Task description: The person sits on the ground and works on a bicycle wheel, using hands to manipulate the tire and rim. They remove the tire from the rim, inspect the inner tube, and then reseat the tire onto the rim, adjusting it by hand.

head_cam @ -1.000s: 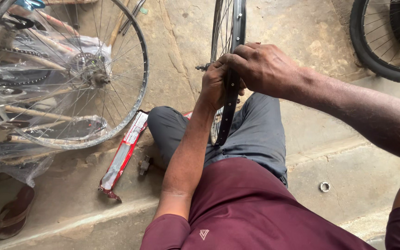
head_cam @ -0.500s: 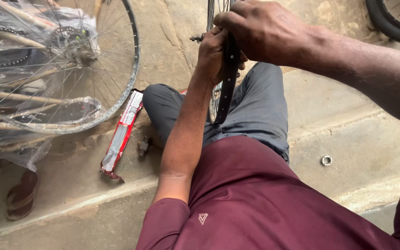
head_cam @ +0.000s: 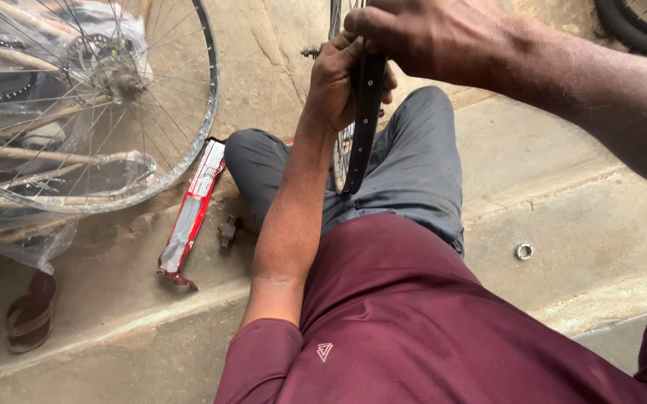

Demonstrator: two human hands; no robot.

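While you sit on the concrete floor (head_cam: 563,194) with a bicycle wheel (head_cam: 344,153) stood upright between your knees, both hands are busy at its top edge, working a black tyre (head_cam: 364,120) at the rim. Your left hand (head_cam: 338,78) is clenched around the tyre and rim from the near side, fingers wrapped over the black band; your right hand (head_cam: 428,34) is closed over the same spot from above, pressing down on it. Both grips are tight on the tyre — neither is released.

As for progress, I judge the fitting to be partway. The stretch of tyre running down from your hands towards your lap looks to follow the rim, yet the part under your palms is hidden, so you cannot tell from here whether the bead is seated there. The upper part of the wheel is out of view, so how much remains is unclear.

Off to your left lies a second, bare spoked wheel (head_cam: 151,112) — no tyre on it — resting over plastic-wrapped parts (head_cam: 31,224). A red and white packet (head_cam: 192,213) lies on the floor beside your left knee, with a small metal fitting (head_cam: 227,230) next to it. A loose nut (head_cam: 524,251) sits well apart on your right, and a sandal (head_cam: 30,314) lies at the far left.
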